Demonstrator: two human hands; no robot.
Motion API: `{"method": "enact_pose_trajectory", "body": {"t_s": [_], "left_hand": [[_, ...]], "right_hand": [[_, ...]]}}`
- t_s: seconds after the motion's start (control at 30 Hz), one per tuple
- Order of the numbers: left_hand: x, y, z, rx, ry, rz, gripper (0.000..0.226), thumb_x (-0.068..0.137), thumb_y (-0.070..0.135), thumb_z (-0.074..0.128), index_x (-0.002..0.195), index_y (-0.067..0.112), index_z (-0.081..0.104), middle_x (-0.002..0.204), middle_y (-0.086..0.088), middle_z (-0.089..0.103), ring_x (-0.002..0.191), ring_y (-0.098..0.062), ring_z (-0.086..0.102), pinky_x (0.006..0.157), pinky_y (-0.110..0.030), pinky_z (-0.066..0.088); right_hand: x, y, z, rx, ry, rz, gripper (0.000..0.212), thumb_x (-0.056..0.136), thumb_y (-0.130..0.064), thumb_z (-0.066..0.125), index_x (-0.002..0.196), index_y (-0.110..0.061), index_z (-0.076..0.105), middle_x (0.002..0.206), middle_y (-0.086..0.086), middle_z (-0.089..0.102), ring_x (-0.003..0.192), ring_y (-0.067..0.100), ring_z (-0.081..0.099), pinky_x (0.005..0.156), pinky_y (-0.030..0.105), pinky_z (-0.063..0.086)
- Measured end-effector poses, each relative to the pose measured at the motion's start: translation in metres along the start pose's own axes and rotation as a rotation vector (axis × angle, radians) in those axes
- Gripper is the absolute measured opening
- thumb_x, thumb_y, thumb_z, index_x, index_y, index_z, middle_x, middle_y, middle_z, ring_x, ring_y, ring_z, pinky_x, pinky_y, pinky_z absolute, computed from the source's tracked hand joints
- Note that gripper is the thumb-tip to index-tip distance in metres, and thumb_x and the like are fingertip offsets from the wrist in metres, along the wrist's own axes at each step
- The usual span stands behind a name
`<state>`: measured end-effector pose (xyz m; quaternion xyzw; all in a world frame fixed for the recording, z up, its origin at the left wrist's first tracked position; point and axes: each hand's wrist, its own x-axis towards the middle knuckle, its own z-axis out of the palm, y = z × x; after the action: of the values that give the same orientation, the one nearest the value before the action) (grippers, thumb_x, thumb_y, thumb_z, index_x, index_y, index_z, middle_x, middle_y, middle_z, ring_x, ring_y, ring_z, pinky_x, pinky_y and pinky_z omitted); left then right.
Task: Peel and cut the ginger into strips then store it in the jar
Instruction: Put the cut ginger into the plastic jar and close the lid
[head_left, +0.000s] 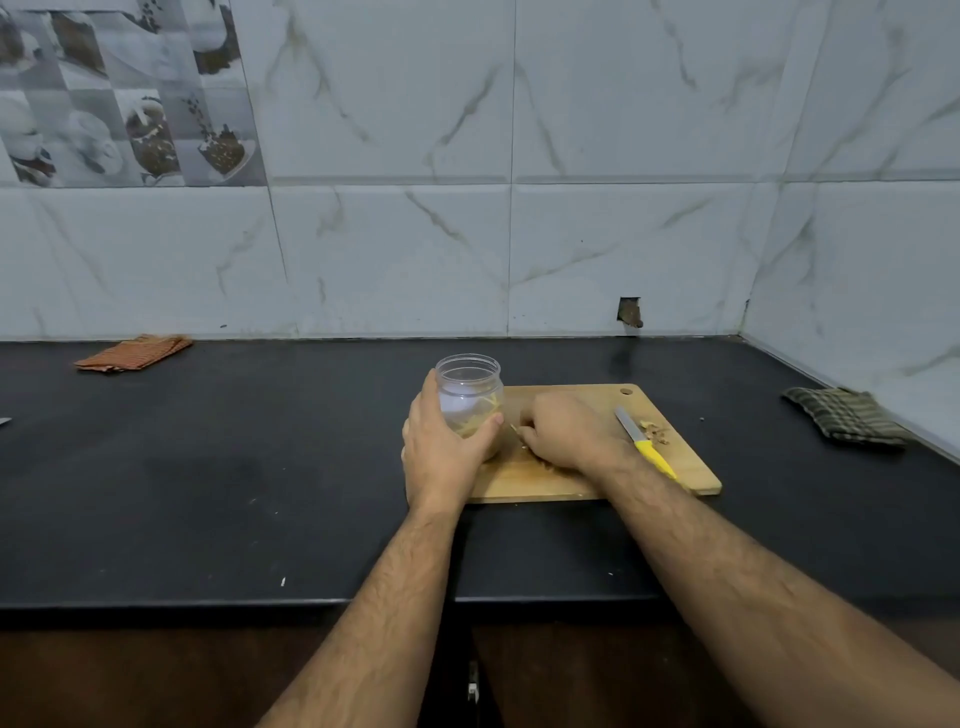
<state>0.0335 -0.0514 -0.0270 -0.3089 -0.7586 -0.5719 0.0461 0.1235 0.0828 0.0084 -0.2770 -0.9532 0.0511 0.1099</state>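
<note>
A matte black stone worktop (208, 467) meets white marble-veined wall tiles (623, 156); a grey patterned picture-tile panel (119, 93) sits upper left, dark brown cabinet fronts (156, 675) below.

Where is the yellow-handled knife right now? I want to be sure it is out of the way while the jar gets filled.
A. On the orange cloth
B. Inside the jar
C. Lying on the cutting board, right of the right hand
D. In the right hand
C: the knife lies untouched on the cutting board, to the right of the right hand, beside the peel scraps.
</note>
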Motion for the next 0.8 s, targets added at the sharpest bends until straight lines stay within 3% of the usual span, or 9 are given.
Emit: {"method": "enact_pose_trajectory", "body": {"t_s": [0.13, 0.23, 0.37, 0.5, 0.6, 0.7, 0.8], "left_hand": [[-0.002, 0.002, 0.0, 0.001, -0.004, -0.008, 0.093, 0.077, 0.05, 0.077, 0.153, 0.031, 0.027, 0.15, 0.005, 0.042, 0.14, -0.017, 0.035, 0.113, -0.042, 0.034], [-0.003, 0.002, -0.001, -0.004, 0.003, -0.013, 0.093, 0.076, 0.05, 0.077, 0.153, 0.031, 0.028, 0.15, 0.005, 0.042, 0.14, -0.017, 0.035, 0.114, -0.044, 0.034], [-0.004, 0.003, -0.001, -0.005, -0.001, -0.013, 0.092, 0.077, 0.05, 0.076, 0.153, 0.032, 0.028, 0.15, 0.005, 0.042, 0.14, -0.017, 0.035, 0.114, -0.043, 0.034], [-0.003, 0.002, -0.002, -0.001, 0.001, -0.008, 0.093, 0.077, 0.05, 0.077, 0.153, 0.031, 0.027, 0.15, 0.005, 0.042, 0.14, -0.017, 0.034, 0.113, -0.041, 0.034], [-0.002, 0.002, -0.001, -0.003, 0.0, -0.011, 0.093, 0.076, 0.05, 0.077, 0.153, 0.031, 0.028, 0.15, 0.006, 0.042, 0.141, -0.017, 0.034, 0.114, -0.042, 0.034], [-0.002, 0.001, 0.0, 0.002, -0.002, -0.01, 0.093, 0.076, 0.051, 0.077, 0.153, 0.032, 0.027, 0.15, 0.005, 0.042, 0.14, -0.018, 0.035, 0.113, -0.042, 0.034], [-0.001, 0.0, 0.0, 0.003, -0.001, -0.008, 0.093, 0.076, 0.051, 0.077, 0.153, 0.031, 0.027, 0.15, 0.004, 0.042, 0.14, -0.018, 0.036, 0.113, -0.042, 0.034]], "right_hand": [[-0.001, 0.018, -0.024, 0.138, 0.056, 0.118, 0.019, 0.088, -0.012, 0.057, 0.076, -0.019, 0.071, 0.081, -0.004, 0.07, 0.078, 0.013, 0.064, 0.069, 0.027, 0.049], [0.002, 0.034, -0.033, 0.117, 0.057, 0.28, 0.018, 0.088, -0.004, 0.056, 0.083, -0.013, 0.071, 0.088, 0.001, 0.072, 0.083, 0.018, 0.066, 0.078, 0.034, 0.057], [-0.004, 0.035, -0.022, -0.017, -0.006, 0.382, 0.019, 0.087, 0.002, 0.053, 0.073, -0.011, 0.057, 0.08, 0.004, 0.064, 0.068, 0.02, 0.058, 0.064, 0.031, 0.05], [-0.005, 0.022, -0.01, -0.071, 0.014, 0.363, 0.026, 0.089, 0.0, 0.05, 0.067, -0.014, 0.05, 0.084, 0.004, 0.063, 0.069, 0.019, 0.055, 0.062, 0.031, 0.045], [-0.001, 0.009, -0.01, -0.035, -0.006, 0.335, 0.024, 0.09, -0.001, 0.052, 0.071, -0.014, 0.054, 0.073, 0.001, 0.057, 0.067, 0.017, 0.056, 0.059, 0.029, 0.045], [0.006, -0.002, -0.014, 0.04, 0.044, 0.25, 0.016, 0.091, -0.004, 0.05, 0.087, -0.012, 0.063, 0.085, 0.004, 0.064, 0.078, 0.022, 0.061, 0.066, 0.031, 0.049], [0.007, -0.01, -0.003, 0.105, -0.033, 0.095, 0.024, 0.096, -0.016, 0.048, 0.103, -0.011, 0.071, 0.102, 0.008, 0.07, 0.088, 0.023, 0.062, 0.075, 0.031, 0.05]]}}
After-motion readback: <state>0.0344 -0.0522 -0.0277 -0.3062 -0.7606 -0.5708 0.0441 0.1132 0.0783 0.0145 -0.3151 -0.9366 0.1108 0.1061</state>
